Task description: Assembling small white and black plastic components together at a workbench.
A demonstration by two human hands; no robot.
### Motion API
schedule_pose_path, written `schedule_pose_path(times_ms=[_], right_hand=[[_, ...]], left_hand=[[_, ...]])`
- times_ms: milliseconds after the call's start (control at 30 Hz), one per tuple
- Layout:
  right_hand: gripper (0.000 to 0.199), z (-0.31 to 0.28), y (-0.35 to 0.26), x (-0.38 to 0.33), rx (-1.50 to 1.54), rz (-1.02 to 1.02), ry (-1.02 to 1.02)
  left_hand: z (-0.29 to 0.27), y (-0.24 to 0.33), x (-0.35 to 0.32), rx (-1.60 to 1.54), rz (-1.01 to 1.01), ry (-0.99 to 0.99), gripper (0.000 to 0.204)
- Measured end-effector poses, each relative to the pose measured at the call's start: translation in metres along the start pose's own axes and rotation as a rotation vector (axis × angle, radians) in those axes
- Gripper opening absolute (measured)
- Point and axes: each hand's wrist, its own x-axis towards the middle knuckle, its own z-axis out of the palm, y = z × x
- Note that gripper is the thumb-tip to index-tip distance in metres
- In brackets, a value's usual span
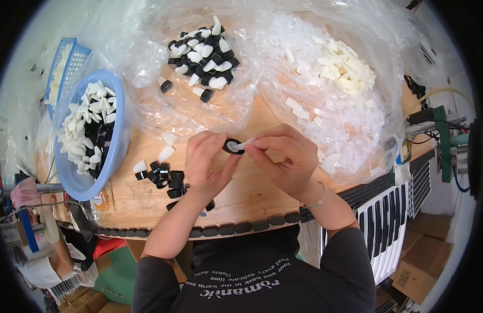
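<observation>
Over the table, the left hand is pinching a black cap, apparently to leave its opening free for the right hand, whose fingertips are gripping a small pale piece there. Loose caps are lying just left, presumably for easy reach. Farther left, a blue basin is holding white pieces and black parts; beyond it, a blue basket is holding cream pieces.

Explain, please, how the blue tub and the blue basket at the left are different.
The blue tub looks rounded, while the blue basket has straighter, angular sides. The tub's wall looks solid; the basket's is mesh. The tub holds white pieces and black pieces; in the basket, only pale pieces show. Both are light blue.
</observation>
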Motion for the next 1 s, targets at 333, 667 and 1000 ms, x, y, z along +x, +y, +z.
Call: schedule_pose_path(times_ms=[333,667,1000], right_hand=[[0.020,0.008,0.004,-0.008,-0.145,-0.113,-0.047],[0.026,0.010,0.007,-0.007,-0.008,-0.013,-0.139],[0.018,0.005,0.013,-0.008,0.695,0.895,-0.337]], left_hand=[[0.001,0.003,0.000,0.018,0.012,-0.005,0.049],[-0.007,0.002,0.004,0.041,0.012,-0.007,0.046],[-0.002,0.001,0.003,0.044,0.112,-0.046,0.046]])
